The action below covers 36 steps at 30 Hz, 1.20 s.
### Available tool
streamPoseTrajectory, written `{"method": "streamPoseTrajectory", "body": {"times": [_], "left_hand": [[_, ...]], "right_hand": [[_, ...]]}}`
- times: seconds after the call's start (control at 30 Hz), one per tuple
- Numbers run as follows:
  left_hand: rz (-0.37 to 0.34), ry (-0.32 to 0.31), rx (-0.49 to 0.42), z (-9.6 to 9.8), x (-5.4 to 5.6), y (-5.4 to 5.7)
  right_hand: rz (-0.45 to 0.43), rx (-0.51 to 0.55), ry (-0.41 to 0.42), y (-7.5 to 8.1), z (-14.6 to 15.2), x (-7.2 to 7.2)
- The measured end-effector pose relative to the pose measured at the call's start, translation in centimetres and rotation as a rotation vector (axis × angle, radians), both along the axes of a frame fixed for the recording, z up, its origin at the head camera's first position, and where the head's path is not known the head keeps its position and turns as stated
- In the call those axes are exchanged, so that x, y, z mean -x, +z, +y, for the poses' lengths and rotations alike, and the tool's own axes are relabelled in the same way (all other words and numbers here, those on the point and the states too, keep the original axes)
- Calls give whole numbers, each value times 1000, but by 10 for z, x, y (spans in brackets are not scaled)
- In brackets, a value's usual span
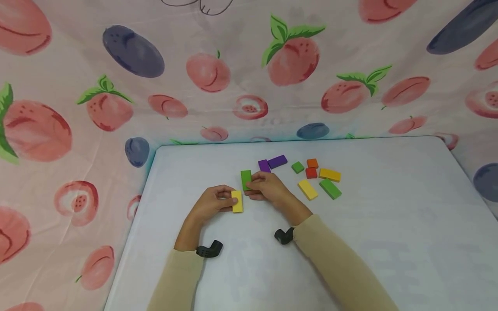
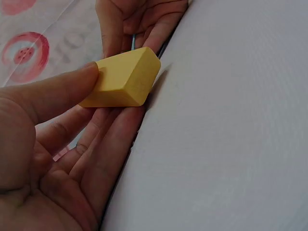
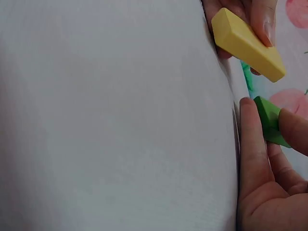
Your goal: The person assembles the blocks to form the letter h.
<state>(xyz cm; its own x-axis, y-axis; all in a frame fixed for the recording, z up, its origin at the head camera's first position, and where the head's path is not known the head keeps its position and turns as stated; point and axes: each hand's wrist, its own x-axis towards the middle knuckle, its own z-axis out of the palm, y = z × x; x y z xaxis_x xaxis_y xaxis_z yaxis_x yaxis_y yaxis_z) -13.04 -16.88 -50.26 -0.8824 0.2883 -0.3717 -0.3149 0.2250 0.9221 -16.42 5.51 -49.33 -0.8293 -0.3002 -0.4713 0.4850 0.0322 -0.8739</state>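
My left hand (image 1: 212,203) pinches a yellow block (image 1: 237,201) between thumb and fingers, just above the white table. In the left wrist view this yellow block (image 2: 122,79) is tilted, with the thumb on its upper face. Beside it, my right hand (image 1: 269,188) grips a green block (image 1: 246,179) by its right side. The right wrist view shows the thumb on that green block (image 3: 270,121), while the yellow block (image 3: 248,43) is held apart from it by the left hand (image 3: 260,21).
Behind the right hand lie two purple blocks (image 1: 277,161). Farther right are a small green block (image 1: 298,167), an orange block (image 1: 312,163), a red block (image 1: 311,173), two yellow blocks (image 1: 308,189) and a long green block (image 1: 330,188). A fruit-patterned cloth (image 1: 218,34) rises behind the white table (image 1: 408,194).
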Motion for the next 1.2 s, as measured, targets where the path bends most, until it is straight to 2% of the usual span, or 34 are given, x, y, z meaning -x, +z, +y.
{"method": "streamPoseTrajectory", "body": {"times": [0.23, 0.37, 0.53, 0.63, 0.73, 1.03, 1.2], "left_hand": [[60, -1, 86, 10, 0, 2], [86, 1, 124, 15, 0, 2], [144, -37, 231, 18, 1, -1], [163, -71, 277, 18, 0, -1], [181, -88, 281, 17, -1, -1], [210, -81, 284, 19, -3, 1], [227, -68, 303, 20, -3, 0]], "right_hand": [[-85, 56, -3, -2, 7, 9], [-107, 26, -1, -2, 12, 14], [-132, -6, 23, 1, 16, 16], [-115, -30, 31, 2, 17, 16], [-78, -59, 29, 2, 18, 15], [1, -100, 109, 4, 23, 12], [18, -100, 122, 4, 24, 11]]}}
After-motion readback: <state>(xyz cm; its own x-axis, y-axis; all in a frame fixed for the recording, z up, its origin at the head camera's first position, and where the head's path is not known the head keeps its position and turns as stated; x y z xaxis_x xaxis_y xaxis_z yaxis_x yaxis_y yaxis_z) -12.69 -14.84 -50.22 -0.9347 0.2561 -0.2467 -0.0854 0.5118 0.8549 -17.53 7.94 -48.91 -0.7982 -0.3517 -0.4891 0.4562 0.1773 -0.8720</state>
